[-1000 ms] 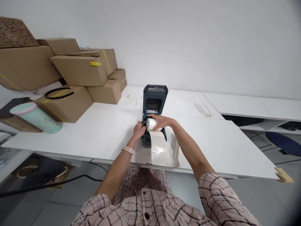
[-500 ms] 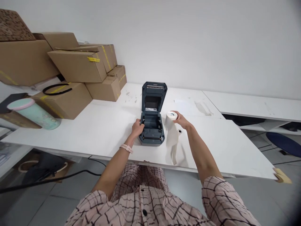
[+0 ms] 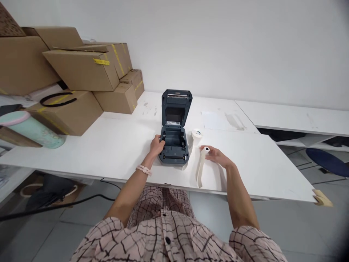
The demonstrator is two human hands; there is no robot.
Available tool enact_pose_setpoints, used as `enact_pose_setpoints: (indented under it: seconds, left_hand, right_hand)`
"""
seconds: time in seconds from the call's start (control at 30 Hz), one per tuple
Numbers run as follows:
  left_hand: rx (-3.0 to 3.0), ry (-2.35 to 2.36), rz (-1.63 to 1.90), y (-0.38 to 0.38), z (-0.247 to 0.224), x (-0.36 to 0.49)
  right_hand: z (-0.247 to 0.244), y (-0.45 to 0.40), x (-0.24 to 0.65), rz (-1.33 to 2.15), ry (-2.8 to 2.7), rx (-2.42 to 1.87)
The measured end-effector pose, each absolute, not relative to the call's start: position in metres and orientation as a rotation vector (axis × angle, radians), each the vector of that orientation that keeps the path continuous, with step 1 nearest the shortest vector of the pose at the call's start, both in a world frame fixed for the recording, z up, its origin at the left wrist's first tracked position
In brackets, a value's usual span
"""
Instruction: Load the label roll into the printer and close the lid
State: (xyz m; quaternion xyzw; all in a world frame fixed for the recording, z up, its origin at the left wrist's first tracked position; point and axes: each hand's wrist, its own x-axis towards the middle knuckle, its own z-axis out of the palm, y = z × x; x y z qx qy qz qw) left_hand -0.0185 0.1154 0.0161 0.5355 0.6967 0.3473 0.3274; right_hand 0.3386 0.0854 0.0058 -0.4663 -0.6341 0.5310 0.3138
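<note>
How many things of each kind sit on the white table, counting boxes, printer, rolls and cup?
Cardboard boxes: 6 that I can separate; the stack runs out of frame.
Label printer, lid open, left hand on it: 1
Paper roll standing beside it: 1
Small white roll core at the right hand: 1
Teal cup lying on its side: 1
Total: 10

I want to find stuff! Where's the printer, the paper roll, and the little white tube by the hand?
printer [image 3: 173,143]: head view, on its open paper bay.
paper roll [image 3: 196,134]: head view, on its top end.
white tube [image 3: 206,149]: head view, on its round end, at the right hand's fingertips.
</note>
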Motion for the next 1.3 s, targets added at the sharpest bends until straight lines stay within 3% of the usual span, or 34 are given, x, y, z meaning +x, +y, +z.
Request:
enact_pose_setpoints:
  seconds: [0.2, 0.37, 0.53, 0.93, 1.3]
  left_hand:
    - [1.395, 1.825, 0.917, 0.115, 0.017, -0.018]
    - [1.376, 1.826, 0.940, 0.117, 0.013, -0.018]
    - [1.367, 1.789, 0.952, 0.119, 0.009, -0.020]
    - [1.268, 1.733, 1.040, 0.117, 0.004, -0.019]
    - [1.079, 1.523, 1.146, 0.119, -0.003, -0.015]
  right_hand:
    - [0.070, 0.086, 0.288, 1.431, -1.918, -0.931]
    - [0.121, 0.125, 0.208, 0.880, -2.550, -0.991]
    - [0.101, 0.159, 0.144, 0.436, -2.942, -1.363]
    - [0.079, 0.093, 0.157, 0.330, -2.734, -1.070]
    - [0.065, 0.034, 0.165, 0.283, -2.593, -1.148]
